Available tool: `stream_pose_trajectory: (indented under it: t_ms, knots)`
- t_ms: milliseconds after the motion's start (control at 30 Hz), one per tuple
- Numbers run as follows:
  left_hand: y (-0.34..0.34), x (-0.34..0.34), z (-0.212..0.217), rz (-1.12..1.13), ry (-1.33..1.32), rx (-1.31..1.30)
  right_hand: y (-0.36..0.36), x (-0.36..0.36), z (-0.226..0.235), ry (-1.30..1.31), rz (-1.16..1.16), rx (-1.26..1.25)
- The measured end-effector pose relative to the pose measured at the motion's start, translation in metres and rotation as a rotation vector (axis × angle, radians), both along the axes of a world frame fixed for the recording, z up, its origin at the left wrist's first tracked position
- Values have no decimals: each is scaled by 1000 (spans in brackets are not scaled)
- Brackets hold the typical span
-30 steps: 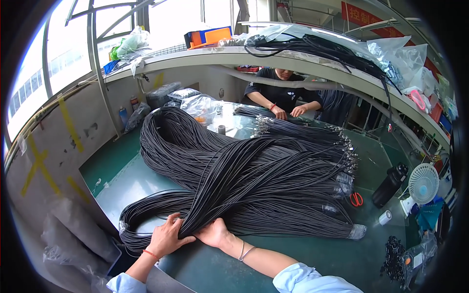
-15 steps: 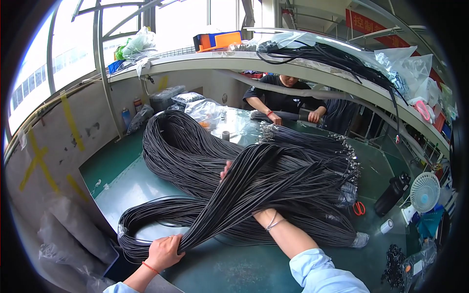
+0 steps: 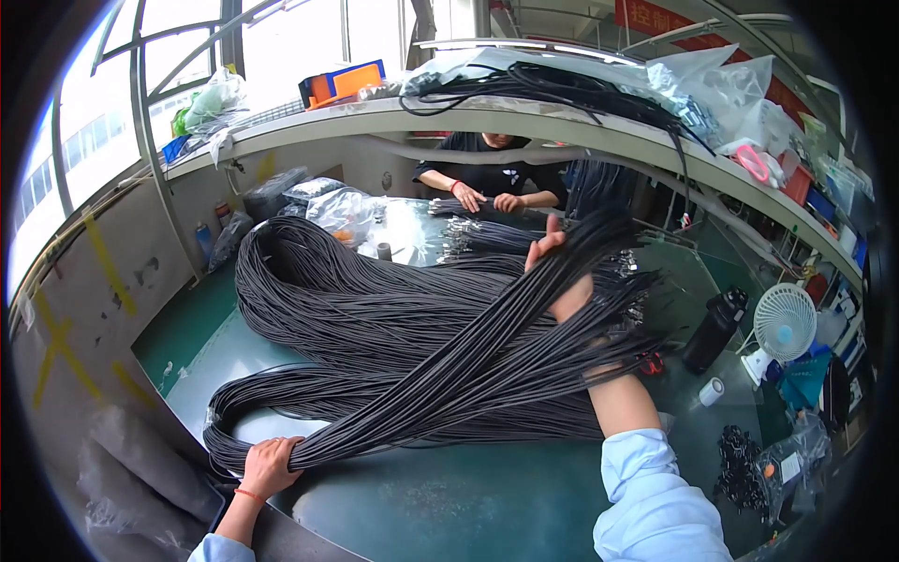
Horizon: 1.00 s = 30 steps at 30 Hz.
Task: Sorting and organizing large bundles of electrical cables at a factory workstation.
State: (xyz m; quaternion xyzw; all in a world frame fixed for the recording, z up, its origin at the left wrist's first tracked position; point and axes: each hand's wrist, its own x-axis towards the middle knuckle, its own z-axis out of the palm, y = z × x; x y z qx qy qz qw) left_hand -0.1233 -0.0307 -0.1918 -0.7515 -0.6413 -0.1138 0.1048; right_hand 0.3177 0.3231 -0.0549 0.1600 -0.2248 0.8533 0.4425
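The right hand [image 3: 571,296], seemingly open, has swept black cables [image 3: 449,370] rightward, straightening them. The left hand [image 3: 270,465] grips them, near left.

Your right hand [image 3: 571,298]: palm partly covered by the raised bundle of thin black cables [image 3: 440,384]; wrist mostly hidden from you.
Cable ends [image 3: 646,292]: at the right, too blurred for you to count.
Your left hand [image 3: 270,465]: fingertips hidden by the same bundle.
Your light blue sleeves [image 3: 655,501]: cut off at the near edge.
Red-handled scissors [image 3: 651,363]: partly covered; you cannot make out the blades.
Person in black shirt [image 3: 501,173]: top of head hidden behind the long pale shelf [image 3: 375,120].
Heap of small black pieces [image 3: 740,468], right: too small to identify.
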Motion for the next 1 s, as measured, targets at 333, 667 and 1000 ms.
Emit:
stream_pose_trajectory:
  t_ms: [333,667,1000]
  knots:
    - [5,188,33,-309,-75,-66,-204,139,-88,-366,123,-165]
    - [88,201,-5,-529,37,2,-254,214,-120,-253,14,204]
    - [120,176,11,-395,100,-73,-303,246,-122,-503,32,-269]
